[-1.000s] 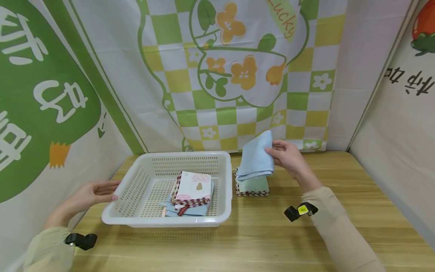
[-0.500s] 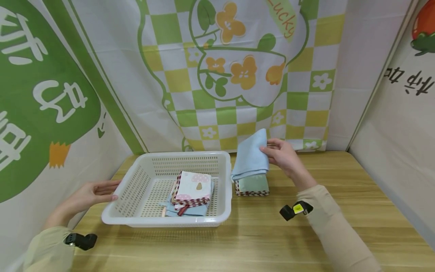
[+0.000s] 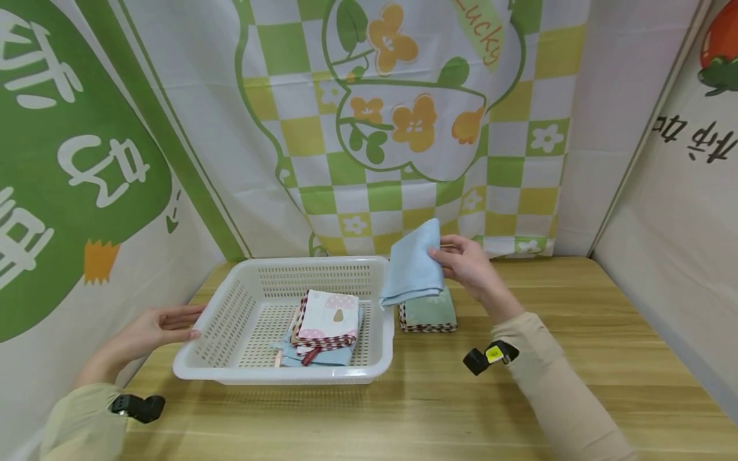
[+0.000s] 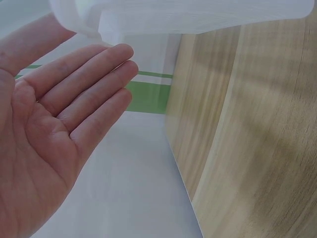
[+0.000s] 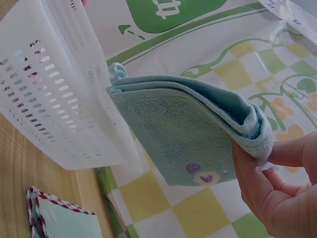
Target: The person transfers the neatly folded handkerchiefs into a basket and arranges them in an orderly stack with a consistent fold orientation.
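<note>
A folded light blue towel (image 3: pixel 410 264) hangs from my right hand (image 3: pixel 469 272), pinched at its right edge between thumb and fingers. Its lower left corner overlaps the right rim of a white plastic basket (image 3: pixel 230 372) in the head view. A small purple motif shows on the towel's (image 5: pixel 168 124) underside in the right wrist view. My left hand (image 3: pixel 144 333) is at the basket's left end, thumb at the rim and fingers straight, palm visible in the left wrist view. Inside the basket lies a folded white towel (image 3: pixel 319 310) with pink print, above blue cloth (image 3: pixel 340 357).
A folded green towel (image 3: pixel 429 310) with checkered edging lies on the wooden table (image 3: pixel 450 410), just right of the basket and partly behind the blue towel. A printed curtain (image 3: pixel 403 211) hangs along the table's back edge. White walls stand on both sides.
My right hand has carried the blue towel leftward, from above the green towel to the basket's right rim. The left hand and the basket have stayed in place.
</note>
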### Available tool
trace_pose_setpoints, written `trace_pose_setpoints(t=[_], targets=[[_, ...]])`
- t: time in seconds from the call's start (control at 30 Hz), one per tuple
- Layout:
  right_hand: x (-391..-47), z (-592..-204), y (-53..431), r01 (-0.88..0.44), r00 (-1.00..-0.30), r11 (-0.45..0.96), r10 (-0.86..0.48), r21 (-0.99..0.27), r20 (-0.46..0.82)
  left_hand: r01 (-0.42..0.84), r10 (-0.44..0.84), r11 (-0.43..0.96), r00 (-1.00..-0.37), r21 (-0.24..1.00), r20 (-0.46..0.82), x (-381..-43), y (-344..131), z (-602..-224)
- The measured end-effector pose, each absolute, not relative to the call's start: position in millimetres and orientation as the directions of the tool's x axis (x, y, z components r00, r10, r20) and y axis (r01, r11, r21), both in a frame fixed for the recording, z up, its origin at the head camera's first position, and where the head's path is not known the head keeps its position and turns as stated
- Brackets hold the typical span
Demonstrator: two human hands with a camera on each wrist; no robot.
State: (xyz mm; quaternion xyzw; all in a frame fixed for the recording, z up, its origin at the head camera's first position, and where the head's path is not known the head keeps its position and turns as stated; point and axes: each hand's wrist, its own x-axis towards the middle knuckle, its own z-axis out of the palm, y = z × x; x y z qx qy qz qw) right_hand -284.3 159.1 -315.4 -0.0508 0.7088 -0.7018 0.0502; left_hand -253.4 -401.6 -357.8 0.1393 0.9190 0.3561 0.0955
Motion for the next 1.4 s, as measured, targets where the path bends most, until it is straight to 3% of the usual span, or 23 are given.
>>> trace_pose_setpoints(t=[1.4], targets=[[-292.2,-326.1,95.7,0.036,-0.975,-0.005,-0.220,-0.999,-0.034,0.175,0.313,0.715,-0.946,0.677,-0.086,-254.3,-401.3,-357.5]])
